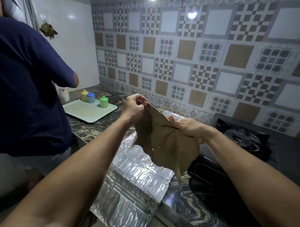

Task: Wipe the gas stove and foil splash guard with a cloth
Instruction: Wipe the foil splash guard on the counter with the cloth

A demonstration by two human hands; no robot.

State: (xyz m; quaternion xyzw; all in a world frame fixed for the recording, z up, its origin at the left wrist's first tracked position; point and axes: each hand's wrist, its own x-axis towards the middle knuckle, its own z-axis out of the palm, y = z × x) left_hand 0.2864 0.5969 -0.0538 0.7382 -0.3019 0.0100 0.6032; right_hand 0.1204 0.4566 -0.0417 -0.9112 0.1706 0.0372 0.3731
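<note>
Two hands: my left hand (pixel 134 108) pinches cloth (pixel 162 140) corner; right hand (pixel 190 127) grips its edge, centre frame.
Writing: none legible.
Below: foil splash guard (pixel 132 180).

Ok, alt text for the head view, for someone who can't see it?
Two bare hands, left and right, hold a brown cloth spread in the air above a crumb-speckled foil splash guard lying on the counter. A black gas stove sits right; another person stands left.

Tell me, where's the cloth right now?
The cloth hangs mid-view, held up between the left hand and right hand, above the foil guard, left of the stove.
</note>
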